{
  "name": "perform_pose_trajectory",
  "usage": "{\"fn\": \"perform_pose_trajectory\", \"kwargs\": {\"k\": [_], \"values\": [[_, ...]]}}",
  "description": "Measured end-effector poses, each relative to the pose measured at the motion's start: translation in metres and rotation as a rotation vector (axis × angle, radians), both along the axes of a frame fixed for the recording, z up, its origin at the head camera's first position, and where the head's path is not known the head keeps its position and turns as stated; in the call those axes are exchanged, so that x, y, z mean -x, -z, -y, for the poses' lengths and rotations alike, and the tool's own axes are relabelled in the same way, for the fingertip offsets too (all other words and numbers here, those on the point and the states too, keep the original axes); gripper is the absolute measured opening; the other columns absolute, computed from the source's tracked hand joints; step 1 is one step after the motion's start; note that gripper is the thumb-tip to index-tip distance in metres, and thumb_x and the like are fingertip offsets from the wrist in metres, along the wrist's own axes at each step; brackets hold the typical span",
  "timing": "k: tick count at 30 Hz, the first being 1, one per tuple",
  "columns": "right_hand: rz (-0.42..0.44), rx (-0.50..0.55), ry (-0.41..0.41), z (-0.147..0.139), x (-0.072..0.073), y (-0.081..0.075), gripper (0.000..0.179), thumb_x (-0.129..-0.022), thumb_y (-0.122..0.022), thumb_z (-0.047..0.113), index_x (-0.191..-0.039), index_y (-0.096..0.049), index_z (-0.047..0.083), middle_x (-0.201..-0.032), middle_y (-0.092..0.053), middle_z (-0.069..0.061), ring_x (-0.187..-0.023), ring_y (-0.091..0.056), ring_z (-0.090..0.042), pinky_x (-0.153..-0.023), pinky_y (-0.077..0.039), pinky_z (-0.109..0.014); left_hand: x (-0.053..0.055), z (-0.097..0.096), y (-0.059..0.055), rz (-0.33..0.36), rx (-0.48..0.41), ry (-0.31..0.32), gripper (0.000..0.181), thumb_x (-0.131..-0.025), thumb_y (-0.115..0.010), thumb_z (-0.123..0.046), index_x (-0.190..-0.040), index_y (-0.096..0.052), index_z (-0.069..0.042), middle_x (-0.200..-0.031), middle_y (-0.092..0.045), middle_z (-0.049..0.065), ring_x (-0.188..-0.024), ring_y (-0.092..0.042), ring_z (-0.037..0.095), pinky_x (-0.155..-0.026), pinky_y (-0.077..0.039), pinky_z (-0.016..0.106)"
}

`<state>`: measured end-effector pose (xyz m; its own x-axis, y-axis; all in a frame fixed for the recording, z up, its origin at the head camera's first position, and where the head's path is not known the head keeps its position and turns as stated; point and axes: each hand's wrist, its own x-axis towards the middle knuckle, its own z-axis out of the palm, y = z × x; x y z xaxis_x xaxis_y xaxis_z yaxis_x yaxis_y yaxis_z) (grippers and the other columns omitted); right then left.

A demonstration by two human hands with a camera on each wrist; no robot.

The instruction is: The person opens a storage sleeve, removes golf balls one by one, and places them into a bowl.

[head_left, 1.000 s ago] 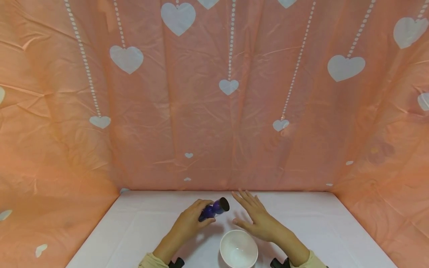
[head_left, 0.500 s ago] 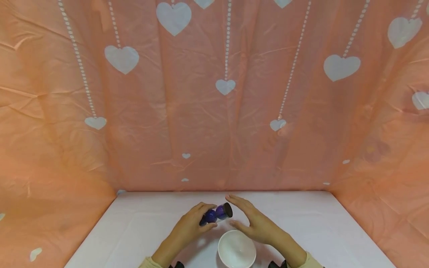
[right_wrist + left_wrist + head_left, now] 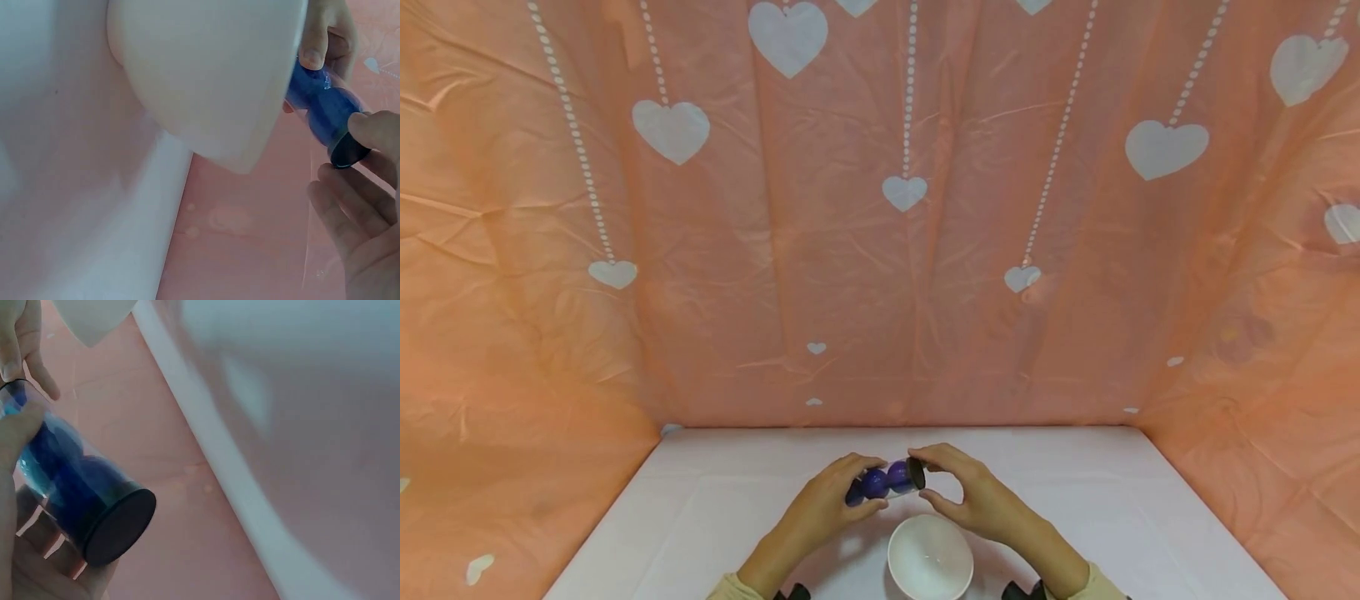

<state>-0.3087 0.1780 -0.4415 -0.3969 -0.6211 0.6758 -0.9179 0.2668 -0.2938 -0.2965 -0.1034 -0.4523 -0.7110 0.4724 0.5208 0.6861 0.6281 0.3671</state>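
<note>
My left hand grips a clear tube that holds several blue-purple balls and has a dark cap at each end. The tube lies nearly level above the table, its right end slightly higher. At that right end, my right hand pinches the dark cap between thumb and fingers. In the left wrist view, the other dark cap sticks out past my left fingers. Below the hands stands a white bowl, nearer to my right hand; no ball shows inside it.
A white cloth-covered table lies beneath. Orange-pink sheeting with white hearts walls it in at the back and both sides. Dark wrist camera mounts show at the bottom edge.
My right hand has come in from the right, its spread fingers closing onto the tube's right cap. My left hand has turned the tube closer to level and shifted it slightly right.
</note>
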Motion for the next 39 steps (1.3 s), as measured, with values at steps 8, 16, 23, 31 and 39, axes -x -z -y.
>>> {"fn": "perform_pose_trajectory", "kwargs": {"k": [8, 16, 23, 31, 39], "values": [[0.035, 0.038, -0.057, 0.0001, 0.0010, 0.0004, 0.063, -0.087, -0.083, -0.008, -0.145, -0.059, 0.004, -0.131, -0.069, -0.011, -0.114, -0.071, -0.022, -0.095, -0.062, -0.033, 0.0020, 0.0040, 0.0023, -0.010, 0.034, 0.028, 0.047, -0.095, -0.084, -0.035, -0.136, -0.068, -0.019, -0.124, -0.071, -0.008, -0.110, -0.071, 0.014, -0.093, -0.062, 0.043], [0.088, 0.061, -0.061, -0.0014, 0.0001, 0.0019, 0.057, -0.084, -0.087, -0.007, -0.136, -0.064, 0.004, -0.125, -0.070, -0.008, -0.106, -0.072, -0.018, -0.090, -0.064, -0.032, 0.0024, 0.0046, 0.0015, 0.058, 0.061, 0.082, 0.045, -0.099, -0.078, -0.033, -0.139, -0.065, -0.017, -0.129, -0.072, -0.001, -0.117, -0.068, 0.021, -0.100, -0.059, 0.048], [0.078, 0.060, -0.061, -0.0022, 0.0027, 0.0012, 0.054, -0.082, -0.089, -0.005, -0.130, -0.066, 0.001, -0.121, -0.072, -0.006, -0.101, -0.073, -0.016, -0.088, -0.064, -0.031, 0.0037, 0.0029, 0.0038, 0.107, 0.040, 0.116, 0.045, -0.101, -0.075, -0.030, -0.141, -0.062, -0.015, -0.135, -0.069, 0.001, -0.123, -0.065, 0.025, -0.106, -0.055, 0.052], [0.105, 0.072, -0.046, -0.0037, 0.0026, -0.0005, 0.054, -0.080, -0.089, -0.006, -0.128, -0.067, 0.000, -0.119, -0.072, -0.005, -0.100, -0.073, -0.015, -0.087, -0.065, -0.034, 0.0060, -0.0010, 0.0067, 0.068, 0.021, 0.123, 0.044, -0.100, -0.076, -0.027, -0.140, -0.063, -0.013, -0.132, -0.070, 0.000, -0.119, -0.065, 0.022, -0.104, -0.055, 0.050], [0.146, 0.099, -0.020, -0.0035, 0.0001, -0.0019, 0.055, -0.078, -0.092, -0.005, -0.127, -0.068, 0.002, -0.120, -0.073, -0.003, -0.101, -0.074, -0.016, -0.089, -0.064, -0.033, 0.0036, -0.0024, 0.0079, 0.046, 0.011, 0.084, 0.045, -0.099, -0.077, -0.029, -0.139, -0.063, -0.016, -0.134, -0.069, -0.002, -0.120, -0.065, 0.023, -0.104, -0.053, 0.052]]}}
